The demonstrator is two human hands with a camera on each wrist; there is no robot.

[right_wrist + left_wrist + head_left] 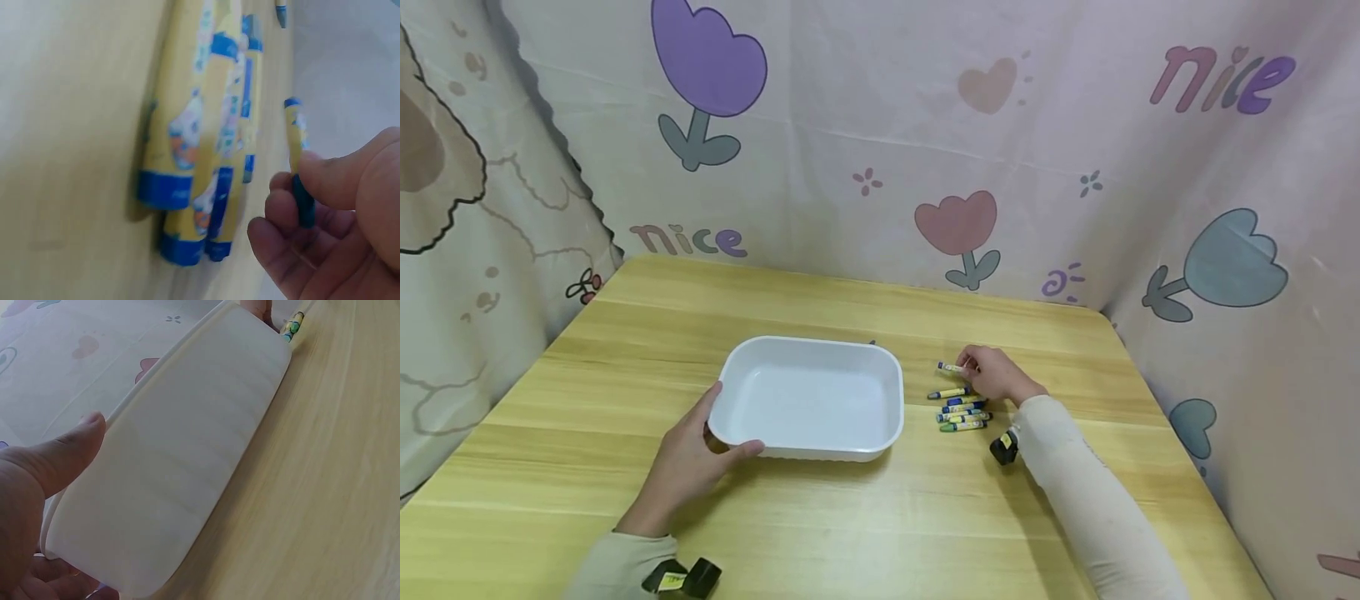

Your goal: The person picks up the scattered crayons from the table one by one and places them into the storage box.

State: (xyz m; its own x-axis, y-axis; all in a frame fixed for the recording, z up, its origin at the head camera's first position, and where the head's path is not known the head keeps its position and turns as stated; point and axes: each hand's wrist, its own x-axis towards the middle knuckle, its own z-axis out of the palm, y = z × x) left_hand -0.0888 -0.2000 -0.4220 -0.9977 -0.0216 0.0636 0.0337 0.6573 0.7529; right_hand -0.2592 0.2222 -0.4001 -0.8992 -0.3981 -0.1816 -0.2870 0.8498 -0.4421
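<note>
Left wrist view: shallow white plastic tray (181,456) blocks nearly everything past it; only one yellow-wrapped crayon tip (292,325) peeks out. Right wrist view: loose yellow-and-blue paper-wrapped crayons (200,137) blurred, label print unreadable, upper ends cut off by the frame. Head view: crayon colours too small to tell.

Wooden table and flower-print curtains

My light wooden table (880,517) fills the lower frame; pale curtains (880,150) with purple, pink and grey-blue tulips and "nice" lettering fill the upper frame, and another patterned cloth (467,250) hangs at far left.
</note>
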